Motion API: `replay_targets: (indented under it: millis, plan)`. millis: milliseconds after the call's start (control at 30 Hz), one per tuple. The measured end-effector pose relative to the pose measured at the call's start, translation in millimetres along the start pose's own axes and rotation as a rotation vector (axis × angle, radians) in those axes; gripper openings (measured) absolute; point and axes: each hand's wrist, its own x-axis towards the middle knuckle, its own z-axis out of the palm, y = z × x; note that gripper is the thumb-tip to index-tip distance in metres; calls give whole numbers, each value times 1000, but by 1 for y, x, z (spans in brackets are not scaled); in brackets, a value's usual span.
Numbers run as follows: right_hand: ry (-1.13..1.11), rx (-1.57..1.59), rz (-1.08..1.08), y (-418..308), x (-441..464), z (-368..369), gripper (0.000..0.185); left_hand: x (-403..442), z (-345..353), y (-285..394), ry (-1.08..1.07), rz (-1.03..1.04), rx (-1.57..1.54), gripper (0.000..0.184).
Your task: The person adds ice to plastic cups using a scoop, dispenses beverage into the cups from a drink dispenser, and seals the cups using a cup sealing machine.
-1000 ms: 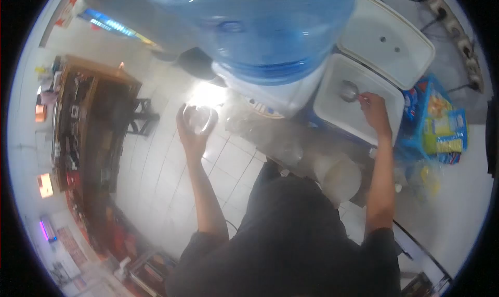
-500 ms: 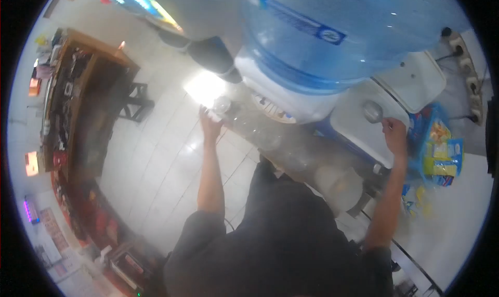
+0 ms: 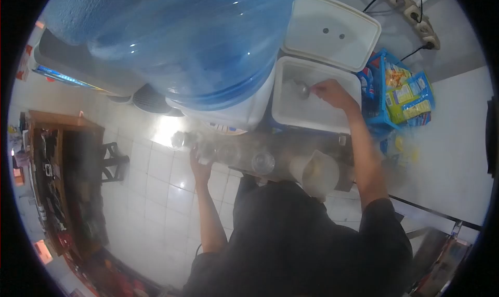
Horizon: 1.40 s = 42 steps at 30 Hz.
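My right hand [image 3: 332,93] is closed around the handle of a round metal scoop [image 3: 302,90], which is held inside a white-lined cooler box [image 3: 317,123]. Whitish contents show in the box but are too blurred to name. My left hand [image 3: 200,167] reaches to a row of clear cups on a narrow counter, its fingers around one clear cup [image 3: 208,150]. Another clear cup [image 3: 180,139] stands at the far left end. Closer to my body is a further clear cup [image 3: 263,163], and a translucent pitcher [image 3: 320,175] stands to its right.
A big blue water bottle [image 3: 208,53] sits on a white base behind the cups. The cooler's lid [image 3: 332,29] is tipped back. Right of it stands a blue basket [image 3: 387,97] of packets. A power strip [image 3: 410,11] runs along the wall.
The view has swung to the right. My right hand has brought the scoop further into the cooler box. My left hand has come from the end cup to one closer along the row.
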Motion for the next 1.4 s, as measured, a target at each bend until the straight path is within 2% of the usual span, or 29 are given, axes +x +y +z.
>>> replay_targets:
  millis: [100,167,233,300,400,500,600,733,833,933,1000,1200,1400]
  plan:
    - [-102,131,-12,6,-9,7,27,-1,-5,2,40,-16,-38,92]
    - [-86,141,-23,12,-13,13,27,-7,-12,12,126,-58,-24,85]
    - [-69,156,-35,19,-15,13,27,-12,-22,23,122,-12,64,82]
    - [-52,169,-253,30,-17,7,27,-23,-33,38,185,25,74,72]
    - [-119,52,-168,17,-24,-8,26,-32,-49,78,142,14,68,76]
    - [-147,63,-271,14,-15,3,26,-37,-55,114,101,20,67,78]
    - [-214,17,-223,21,-16,-3,27,-37,-56,152,49,94,61,78]
    - [-250,-51,-236,18,-21,-16,29,-38,-37,198,-126,176,43,80]
    - [-263,107,-267,18,-18,-4,30,-40,-11,218,-240,224,-15,83]
    - [-305,133,-183,24,-13,2,31,-41,9,230,-348,265,-47,83]
    - [-296,202,-26,18,-25,-4,32,-41,20,238,-362,255,-74,83]
    - [-267,414,-67,35,-37,-13,33,-34,45,271,-371,288,-98,87]
    - [-177,397,-130,42,-53,-48,31,-20,79,305,-377,449,126,88]
